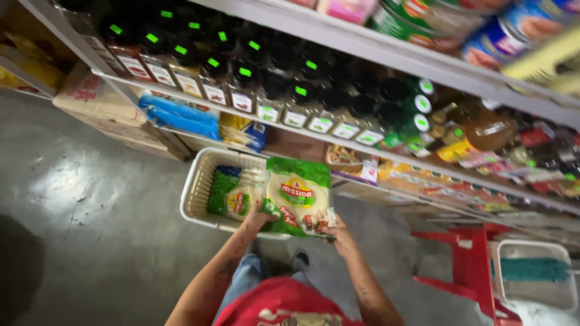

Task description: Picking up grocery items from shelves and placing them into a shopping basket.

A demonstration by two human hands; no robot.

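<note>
Both hands hold a green tortilla pack (299, 196) over the white basket (199, 181) on the floor by the shelf's lowest edge. Left hand (258, 218) and right hand (339, 234) each have a closed grip on its lower corners. Best kept flat and supported from below, squared beside the pack (232, 193) already inside.

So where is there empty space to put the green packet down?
The grey floor left of the white basket is bare, up to the cardboard boxes. Floor between basket and red step stool is open too. The basket already holds a packet; the bottle shelves are packed.
</note>
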